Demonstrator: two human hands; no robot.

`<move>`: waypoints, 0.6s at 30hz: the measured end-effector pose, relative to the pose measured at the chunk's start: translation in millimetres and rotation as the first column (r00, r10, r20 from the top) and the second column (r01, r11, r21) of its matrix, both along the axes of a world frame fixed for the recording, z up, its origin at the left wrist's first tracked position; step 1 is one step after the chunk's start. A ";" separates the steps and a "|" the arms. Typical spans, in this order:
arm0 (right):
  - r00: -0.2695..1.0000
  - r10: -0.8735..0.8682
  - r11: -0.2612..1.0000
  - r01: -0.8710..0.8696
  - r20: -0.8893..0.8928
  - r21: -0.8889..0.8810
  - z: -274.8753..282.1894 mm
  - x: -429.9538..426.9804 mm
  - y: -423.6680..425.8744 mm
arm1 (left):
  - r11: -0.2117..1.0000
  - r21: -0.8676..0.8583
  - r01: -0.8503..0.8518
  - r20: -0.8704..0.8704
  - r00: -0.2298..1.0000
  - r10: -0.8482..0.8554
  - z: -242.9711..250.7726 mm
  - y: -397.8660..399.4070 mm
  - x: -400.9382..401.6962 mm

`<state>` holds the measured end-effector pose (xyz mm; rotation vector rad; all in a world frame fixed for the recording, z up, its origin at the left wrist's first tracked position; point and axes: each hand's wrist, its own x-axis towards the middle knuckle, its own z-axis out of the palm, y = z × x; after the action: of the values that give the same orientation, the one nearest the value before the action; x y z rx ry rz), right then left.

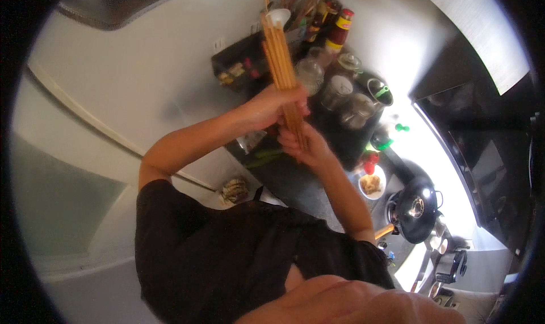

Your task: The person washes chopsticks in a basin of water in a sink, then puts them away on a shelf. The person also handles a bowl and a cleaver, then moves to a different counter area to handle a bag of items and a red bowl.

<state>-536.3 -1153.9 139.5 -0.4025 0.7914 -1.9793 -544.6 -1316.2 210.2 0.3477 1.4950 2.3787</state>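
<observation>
A bundle of long wooden chopsticks [279, 62] stands tilted in front of me, held over the dark counter [306, 192]. My left hand [279, 104] is wrapped around its middle. Just below, my right hand [308, 147] grips the lower end, close against the left. The upper ends spread unevenly, and one stick reaches higher than the others. Behind them shows a white bowl-like item [279, 16], partly covered. Under my hands lie some green vegetables [264, 157] and a clear plastic bag [251, 141], both blurred.
Glass jars [310, 75] and sauce bottles [340, 30] crowd the back of the counter, beside a dark rack [238, 60]. To the right are a bowl of food [371, 183], a red-topped container [370, 162] and a black wok [413, 211] on the stove. A range hood [489, 132] overhangs that side.
</observation>
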 end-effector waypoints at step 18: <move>0.539 -0.534 0.595 0.787 -0.651 0.164 78.6 -42.2 -31.5 | 0.257 -0.575 -0.777 -0.818 0.534 -0.215 0.3 -18.2 -41.0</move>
<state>-578.5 -1185.5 218.1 -0.4148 2.0066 -2.3058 -585.5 -1334.4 210.5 0.8960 3.3842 0.8625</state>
